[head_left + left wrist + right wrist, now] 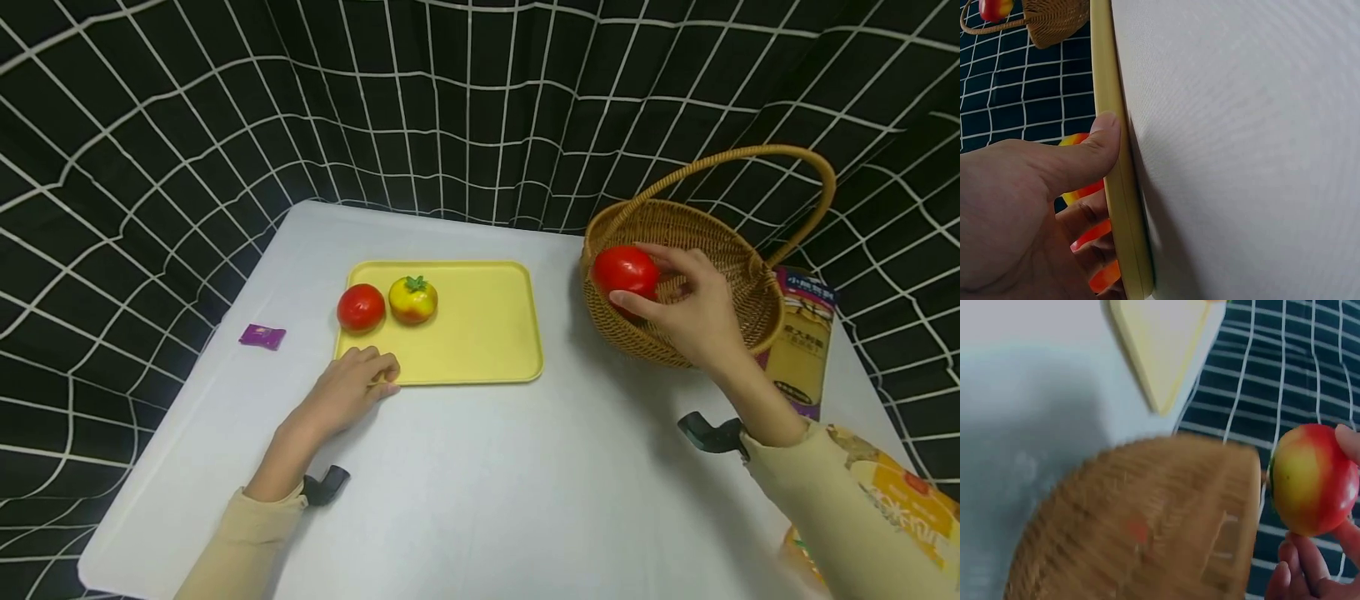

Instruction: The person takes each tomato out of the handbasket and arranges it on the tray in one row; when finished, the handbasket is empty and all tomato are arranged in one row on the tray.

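My right hand (693,300) holds a tomato (624,271) between thumb and fingers, at the left side of the wicker basket's (761,312) mouth. From above it looks red; in the right wrist view the tomato (1313,478) also shows a yellow side. My left hand (358,383) grips the near left edge of the yellow tray (480,325); in the left wrist view its thumb lies on the tray rim (1110,81). On the tray's left part sit a red tomato (361,307) and a yellow-red tomato (413,302) with a green top.
A small purple packet (262,336) lies left of the tray. Right of the basket is a purple and gold food package (802,350), and an orange bag (900,496) lies partly beneath the right sleeve. Black cloth with a white grid (465,100) surrounds the white table (495,483).
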The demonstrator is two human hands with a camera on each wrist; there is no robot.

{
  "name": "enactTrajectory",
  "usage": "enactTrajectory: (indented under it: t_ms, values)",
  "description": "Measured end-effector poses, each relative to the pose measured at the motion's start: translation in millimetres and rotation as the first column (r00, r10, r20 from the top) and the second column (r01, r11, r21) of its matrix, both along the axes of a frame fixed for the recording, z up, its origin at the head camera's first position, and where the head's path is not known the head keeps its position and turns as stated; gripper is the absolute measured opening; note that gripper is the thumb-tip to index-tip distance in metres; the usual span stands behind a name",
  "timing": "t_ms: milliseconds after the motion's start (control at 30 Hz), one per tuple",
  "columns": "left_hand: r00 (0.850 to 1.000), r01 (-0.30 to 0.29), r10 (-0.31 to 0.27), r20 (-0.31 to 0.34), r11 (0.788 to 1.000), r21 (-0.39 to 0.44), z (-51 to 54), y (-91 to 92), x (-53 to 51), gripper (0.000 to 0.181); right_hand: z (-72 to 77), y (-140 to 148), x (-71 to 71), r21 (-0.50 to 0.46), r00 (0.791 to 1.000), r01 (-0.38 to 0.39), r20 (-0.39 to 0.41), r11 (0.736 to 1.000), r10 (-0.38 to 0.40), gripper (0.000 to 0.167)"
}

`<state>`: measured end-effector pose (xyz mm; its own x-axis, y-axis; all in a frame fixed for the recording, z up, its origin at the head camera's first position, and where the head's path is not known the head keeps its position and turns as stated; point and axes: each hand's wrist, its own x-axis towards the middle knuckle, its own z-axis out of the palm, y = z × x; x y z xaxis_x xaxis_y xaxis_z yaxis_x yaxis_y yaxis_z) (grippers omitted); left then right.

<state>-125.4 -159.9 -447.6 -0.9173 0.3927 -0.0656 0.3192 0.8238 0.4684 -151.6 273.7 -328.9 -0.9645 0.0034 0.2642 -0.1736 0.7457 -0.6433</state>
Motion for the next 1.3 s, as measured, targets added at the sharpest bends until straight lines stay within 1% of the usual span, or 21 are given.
enactTrajectory:
  t_ms: [133, 233, 300, 433, 633, 733, 967, 1167, 1300]
  values:
    - [1.000, 0.003, -0.003, -0.002, 1.000, -0.002, -0.9, 0.3, -0.2, 0.014, -5.7, -21, 0.4, -0.043, 0.998, -0.065, -0.022, 0.997, 0.064, 0.065]
    - [1.000, -0.001, 0.001, -0.002, 1.000, -0.003, -1.3, 0.4, -0.3, 0.014, -8.3, -39, -0.9, -0.071, 0.994, -0.106, -0.012, 0.992, 0.106, 0.065]
    - [1.000, -0.003, 0.003, -0.003, 1.000, -0.003, -1.3, 0.6, -0.4, 0.014, -10.4, -49, -3.0, -0.087, 0.993, -0.120, 0.008, 0.989, 0.121, 0.065]
    - [1.000, -0.003, 0.003, 0.000, 1.000, -0.003, -0.5, 0.9, -0.7, 0.014, -16.1, -69, -9.7, -0.110, 0.988, -0.135, 0.058, 0.985, 0.142, 0.065]
    - [1.000, 0.005, -0.005, -0.003, 1.000, -0.001, 0.3, 0.5, -0.9, 0.012, -32.3, -94, -25.4, -0.079, 0.980, -0.173, 0.081, 0.982, 0.180, 0.065]
    - [1.000, 0.006, -0.006, -0.007, 1.000, 0.002, 0.1, 0.2, -0.8, 0.012, -42.7, -104, -32.6, -0.084, 0.976, -0.178, 0.110, 0.981, 0.186, 0.065]
    - [1.000, 0.002, -0.002, -0.010, 1.000, 0.000, -0.7, -0.5, -0.4, 0.013, -64.5, -127, -43.5, -0.113, 0.971, -0.140, 0.179, 0.984, 0.159, 0.062]
    - [1.000, 0.006, -0.006, -0.016, 1.000, 0.003, -1.1, -0.6, -0.3, 0.013, -77.3, -139, -48.2, -0.160, 0.959, -0.144, 0.219, 0.977, 0.177, 0.061]
    - [1.000, 0.009, -0.009, -0.020, 1.000, 0.005, -1.4, -0.8, -0.7, 0.012, -83.7, -143, -51.5, -0.163, 0.956, -0.147, 0.230, 0.976, 0.183, 0.061]
